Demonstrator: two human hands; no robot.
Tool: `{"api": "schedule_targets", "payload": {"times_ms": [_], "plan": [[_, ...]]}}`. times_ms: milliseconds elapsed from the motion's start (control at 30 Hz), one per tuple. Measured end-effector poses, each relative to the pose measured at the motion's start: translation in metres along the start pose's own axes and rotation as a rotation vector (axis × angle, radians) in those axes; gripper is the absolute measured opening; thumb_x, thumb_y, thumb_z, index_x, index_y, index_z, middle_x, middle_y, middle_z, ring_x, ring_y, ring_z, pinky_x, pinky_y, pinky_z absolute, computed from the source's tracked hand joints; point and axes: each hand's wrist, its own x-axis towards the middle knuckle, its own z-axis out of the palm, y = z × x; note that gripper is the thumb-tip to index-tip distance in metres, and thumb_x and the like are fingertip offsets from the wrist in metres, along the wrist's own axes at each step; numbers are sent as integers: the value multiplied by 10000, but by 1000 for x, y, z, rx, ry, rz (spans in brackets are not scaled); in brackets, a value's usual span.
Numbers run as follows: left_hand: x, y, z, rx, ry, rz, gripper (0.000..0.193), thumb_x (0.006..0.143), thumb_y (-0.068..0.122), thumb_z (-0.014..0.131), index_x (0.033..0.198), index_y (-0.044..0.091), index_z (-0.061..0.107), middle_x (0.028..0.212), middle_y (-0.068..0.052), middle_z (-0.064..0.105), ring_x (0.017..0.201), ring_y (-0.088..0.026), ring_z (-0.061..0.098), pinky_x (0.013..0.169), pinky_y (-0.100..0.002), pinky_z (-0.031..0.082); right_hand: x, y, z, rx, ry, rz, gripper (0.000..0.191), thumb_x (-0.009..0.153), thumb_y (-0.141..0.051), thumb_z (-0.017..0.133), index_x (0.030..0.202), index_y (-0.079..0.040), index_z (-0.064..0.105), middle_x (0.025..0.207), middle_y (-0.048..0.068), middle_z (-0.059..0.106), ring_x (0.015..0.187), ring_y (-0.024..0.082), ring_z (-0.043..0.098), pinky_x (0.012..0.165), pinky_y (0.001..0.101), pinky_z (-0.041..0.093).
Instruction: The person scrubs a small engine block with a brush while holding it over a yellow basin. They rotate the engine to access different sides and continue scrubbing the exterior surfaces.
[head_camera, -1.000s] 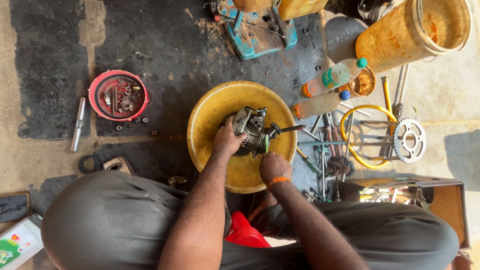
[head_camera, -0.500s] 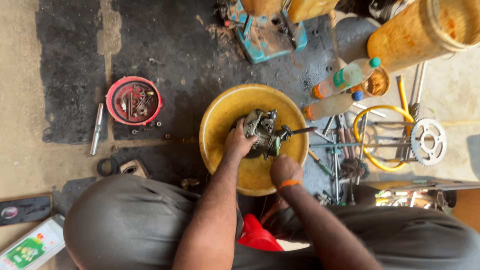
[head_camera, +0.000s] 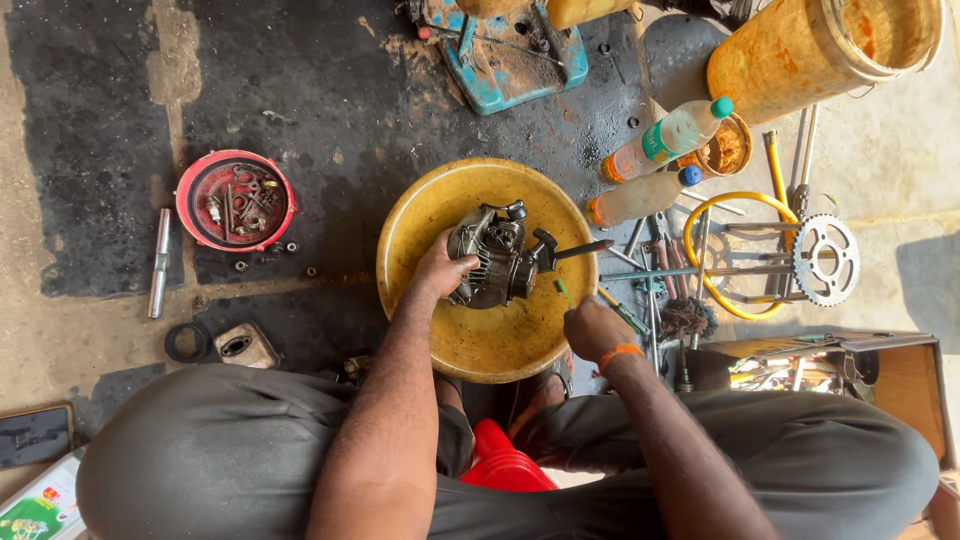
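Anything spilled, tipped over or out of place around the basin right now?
Two clear plastic bottles lie tipped on their sides right of the round yellow basin. Loose nuts sit scattered on the oil-darkened floor beside the red round tray. The left hand steadies the dark metal engine part in the basin.

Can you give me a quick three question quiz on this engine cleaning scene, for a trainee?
1. True or false: the left hand rests on the small engine inside the yellow basin.
2. Which lies nearest the sprocket? A the red lid of parts, B the yellow hose loop, C the blue metal stand.
3. What does the right hand hold over the basin's rim?

Key
1. True.
2. B.
3. A thin green-handled tool; its working end is too small to tell.
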Motion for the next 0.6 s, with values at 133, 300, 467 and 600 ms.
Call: {"api": "schedule_targets", "payload": {"times_ms": [133, 300, 467, 600], "plan": [[5, 3, -8, -123, -72, -56, 808, 790, 246, 820, 1514, 240, 463, 1316, -88, 714, 1173, -220, 682, 1024, -379, 534, 27, -42, 27, -112, 13, -10, 332, 1023, -290, 483, 1155, -25, 632, 1053, 207, 756, 1001, 386, 740, 874, 489, 577], [4, 11, -18, -147, -111, -223, 765, 812, 273, 776, 1505, 298, 453, 1321, -50, 670, 1151, -215, 653, 899, -463, 597, 14, -83, 28, -128, 5, 19, 301, 1036, -352, 512, 1166, -141, 682, 1049, 154, 763, 1005, 356, 738, 864, 489, 570], [13, 5, -24, -175, -149, -214, 673, 823, 241, 752, 1455, 260, 523, 1238, -53, 685, 1100, -205, 672, 899, -418, 607, -28, -67, -32, -37, -110, -13, 307, 988, -402, 583, 1177, -190, 702, 1026, 141, 765, 980, 348, 732, 864, 471, 566], [21, -5, -21, -279, -126, -163, 590, 828, 256, 717, 1404, 205, 597, 1115, -78, 758, 1045, -199, 701, 923, -365, 569, -55, -50, -65, 178, -124, -70, 334, 977, -409, 571, 1189, -174, 677, 956, 139, 790, 915, 314, 766, 818, 461, 583]]}}
